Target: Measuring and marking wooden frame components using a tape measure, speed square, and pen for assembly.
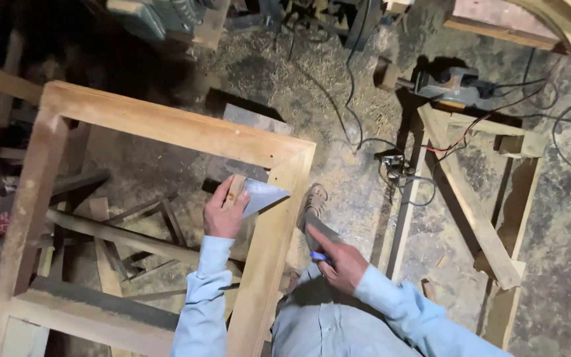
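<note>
Sawdust covers the floor (365, 198) around a bare wooden frame (166, 125). The left hand (225, 210) is clamped on a triangular metal square with a wooden handle (259, 194), pressed against the frame's upright at its 3 o'clock side. The right hand (340, 263), at 4 o'clock beyond that upright, is closed on a blue pen (318, 256). An electric planer (454, 84) lies at 1 o'clock, cables (351, 79) trailing.
</note>
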